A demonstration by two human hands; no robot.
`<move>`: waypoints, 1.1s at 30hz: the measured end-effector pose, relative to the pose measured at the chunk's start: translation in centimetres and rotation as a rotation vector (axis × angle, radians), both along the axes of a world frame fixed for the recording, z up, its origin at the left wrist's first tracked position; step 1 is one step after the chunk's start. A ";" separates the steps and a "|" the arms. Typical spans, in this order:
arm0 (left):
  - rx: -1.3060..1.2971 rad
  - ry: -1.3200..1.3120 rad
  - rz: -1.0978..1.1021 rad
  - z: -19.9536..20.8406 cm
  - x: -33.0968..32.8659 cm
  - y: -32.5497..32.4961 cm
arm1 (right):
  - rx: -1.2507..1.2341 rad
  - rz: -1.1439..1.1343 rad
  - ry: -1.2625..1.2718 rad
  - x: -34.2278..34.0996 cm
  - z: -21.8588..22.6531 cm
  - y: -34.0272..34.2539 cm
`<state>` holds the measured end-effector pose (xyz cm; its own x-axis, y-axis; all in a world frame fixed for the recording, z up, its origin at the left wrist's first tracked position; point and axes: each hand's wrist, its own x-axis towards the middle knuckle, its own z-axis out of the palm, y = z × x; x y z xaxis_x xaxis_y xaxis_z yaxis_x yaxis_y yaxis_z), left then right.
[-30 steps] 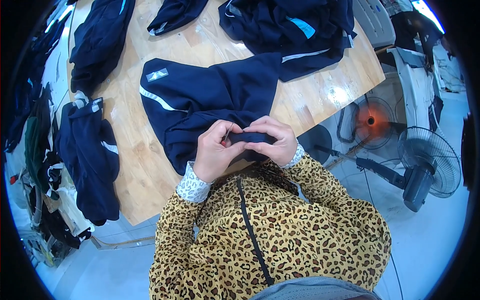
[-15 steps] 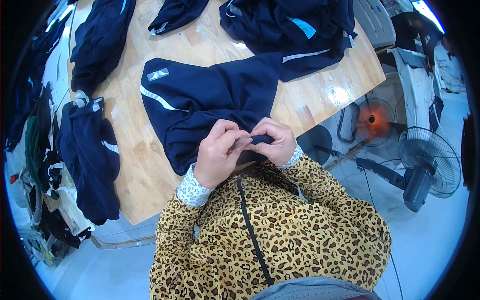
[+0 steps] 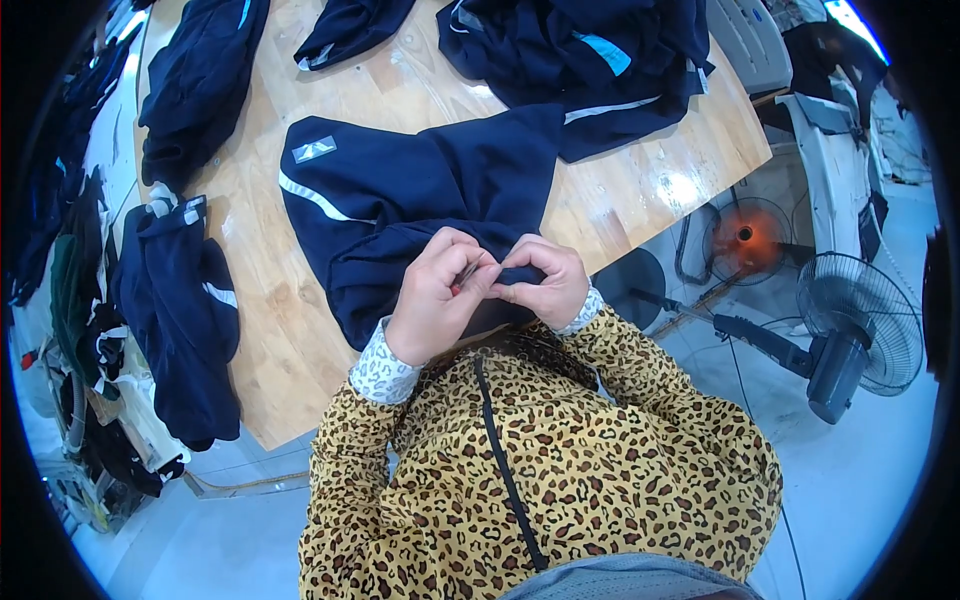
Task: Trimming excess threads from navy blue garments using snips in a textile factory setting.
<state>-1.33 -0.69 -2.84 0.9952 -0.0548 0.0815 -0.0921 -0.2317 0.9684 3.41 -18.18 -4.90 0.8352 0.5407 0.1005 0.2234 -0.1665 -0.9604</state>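
Observation:
A navy garment with a white stripe and a small silvery patch lies at the table's near edge, bunched in front of me. My left hand is closed over it, fingers pinched around a small tool with a reddish part, mostly hidden by the fingers. Beside it my right hand is closed too, pinching a fold of the garment between thumb and forefinger. The fingertips of both hands meet or nearly meet over the cloth.
The wooden table carries more navy garments: one at left, one at far left, a heap at the far right. To the right stand a grey fan, a glowing orange round device and a grey chair.
My left hand has turned slightly and its fingers have drawn closer to the right thumb. My right hand and the garment stay almost where they were.

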 end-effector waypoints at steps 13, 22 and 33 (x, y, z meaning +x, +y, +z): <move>-0.213 0.247 0.062 0.2 -0.7 1.7 | 0.199 0.037 0.145 0.4 -0.1 -0.3; -0.062 0.328 -0.148 1.6 -1.3 2.6 | 0.131 0.062 0.214 0.4 0.7 -0.3; -0.184 0.443 -0.230 0.8 -0.7 2.2 | 0.135 0.094 0.167 0.5 0.1 -0.5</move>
